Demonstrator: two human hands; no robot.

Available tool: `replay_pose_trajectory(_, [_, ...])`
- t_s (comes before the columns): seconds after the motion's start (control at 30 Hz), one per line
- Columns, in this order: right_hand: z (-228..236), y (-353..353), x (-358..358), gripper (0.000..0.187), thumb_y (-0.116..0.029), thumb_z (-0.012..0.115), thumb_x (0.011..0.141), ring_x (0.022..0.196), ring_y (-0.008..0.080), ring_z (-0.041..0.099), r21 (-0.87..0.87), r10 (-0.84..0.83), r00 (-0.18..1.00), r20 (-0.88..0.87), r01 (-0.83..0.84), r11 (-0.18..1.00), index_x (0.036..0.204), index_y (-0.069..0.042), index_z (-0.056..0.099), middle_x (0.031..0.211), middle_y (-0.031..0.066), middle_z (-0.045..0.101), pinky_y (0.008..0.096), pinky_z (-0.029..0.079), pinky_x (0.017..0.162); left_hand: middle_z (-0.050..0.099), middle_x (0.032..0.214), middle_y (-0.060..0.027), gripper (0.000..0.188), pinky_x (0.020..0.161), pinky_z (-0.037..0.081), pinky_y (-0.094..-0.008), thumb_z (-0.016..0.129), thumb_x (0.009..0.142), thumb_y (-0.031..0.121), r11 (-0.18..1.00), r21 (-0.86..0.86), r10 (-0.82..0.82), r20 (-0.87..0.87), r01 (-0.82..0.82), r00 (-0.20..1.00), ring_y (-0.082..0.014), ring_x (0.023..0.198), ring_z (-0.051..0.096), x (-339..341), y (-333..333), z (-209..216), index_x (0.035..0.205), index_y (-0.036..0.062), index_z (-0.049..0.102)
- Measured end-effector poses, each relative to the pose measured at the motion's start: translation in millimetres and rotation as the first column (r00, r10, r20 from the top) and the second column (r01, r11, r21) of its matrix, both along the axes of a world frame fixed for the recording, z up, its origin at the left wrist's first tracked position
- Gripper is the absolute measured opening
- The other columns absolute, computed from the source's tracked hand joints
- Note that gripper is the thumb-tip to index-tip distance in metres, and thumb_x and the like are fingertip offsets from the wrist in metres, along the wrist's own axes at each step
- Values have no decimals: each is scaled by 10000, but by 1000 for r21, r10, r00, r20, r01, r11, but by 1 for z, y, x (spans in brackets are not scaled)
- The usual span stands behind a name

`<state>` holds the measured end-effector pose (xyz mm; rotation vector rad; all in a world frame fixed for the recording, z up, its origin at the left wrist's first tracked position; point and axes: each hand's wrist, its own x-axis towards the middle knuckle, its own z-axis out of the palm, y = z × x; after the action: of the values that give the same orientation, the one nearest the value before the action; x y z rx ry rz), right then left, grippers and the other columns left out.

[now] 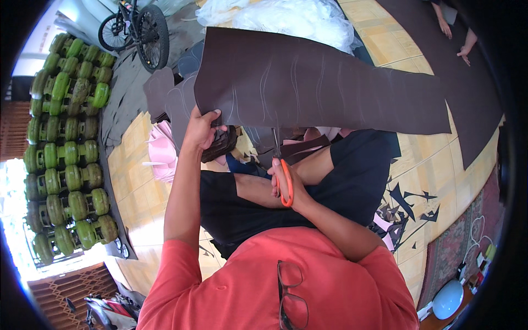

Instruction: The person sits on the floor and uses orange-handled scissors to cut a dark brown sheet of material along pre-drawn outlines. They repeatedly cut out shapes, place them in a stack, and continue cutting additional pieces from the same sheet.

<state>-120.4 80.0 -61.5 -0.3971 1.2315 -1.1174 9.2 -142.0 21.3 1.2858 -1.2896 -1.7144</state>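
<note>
Seemingly to steady it for the blades, my left hand (pixel 201 130) is pinching the white-lined dark brown sheet (pixel 324 88) at upper centre, while my right hand (pixel 297 183) is gripping orange-handled scissors (pixel 290 186) against its lower edge, mid-frame.

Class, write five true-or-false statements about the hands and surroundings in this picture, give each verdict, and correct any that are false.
1. The left hand grips the dark brown sheet by its edge. True.
2. The right hand holds a wooden ruler. False: it holds orange-handled scissors.
3. Pale curved lines mark the sheet. True.
4. The green gas cylinders stand along the picture's right side. False: they are stacked on the left.
5. Eyeglasses are at the front of the red shirt. True.
</note>
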Motion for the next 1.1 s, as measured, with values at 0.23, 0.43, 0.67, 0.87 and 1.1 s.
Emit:
replay_pose_trajectory(0.23, [-1, -24, 5, 655, -592, 402, 936, 548, 142, 493, -36, 103, 994, 45, -102, 994, 1056, 45, 499, 713, 60, 460, 285, 458, 522, 591, 1004, -106, 328, 509, 511, -331, 539, 835, -46, 998, 33, 51, 3, -51, 999, -218, 788, 607, 22, 18, 0, 1155, 19, 499])
replay_pose_trajectory(0.43, [-12, -23, 6, 642, -581, 417, 934, 548, 137, 491, -64, 145, 986, -83, -150, 987, 1059, 43, 505, 719, 56, 465, 280, 455, 525, 589, 1020, -107, 329, 511, 532, -327, 528, 842, -36, 999, 40, 30, -14, -29, 999, -217, 801, 614, 33, 19, -11, 1166, 16, 502])
replay_pose_trajectory(0.67, [-5, -16, 4, 577, -549, 443, 937, 428, 130, 458, -74, 97, 994, -54, -101, 992, 877, 17, 536, 562, 23, 433, 268, 409, 406, 585, 1032, -111, 339, 516, 544, -332, 528, 840, -32, 998, 55, 39, -6, -38, 999, -220, 809, 618, 41, 22, -17, 1174, 15, 501])
replay_pose_trajectory(0.87, [9, -6, -6, 577, -538, 443, 940, 372, 122, 460, -76, 112, 987, -119, -122, 990, 775, 8, 529, 509, 31, 443, 253, 382, 333, 581, 1032, -121, 320, 491, 520, -332, 526, 835, -39, 995, 101, 21, 5, -22, 1000, -230, 801, 618, 49, 24, -22, 1150, 4, 500])
replay_pose_trajectory(1.1, [-12, -21, 1, 565, -524, 447, 945, 371, 116, 449, -66, 127, 992, 15, -126, 990, 770, 7, 529, 508, 15, 433, 259, 398, 343, 611, 886, -172, 303, 471, 468, -312, 501, 828, -50, 988, 153, -26, -17, 28, 1000, -259, 651, 624, 52, 42, -17, 1130, -47, 477])
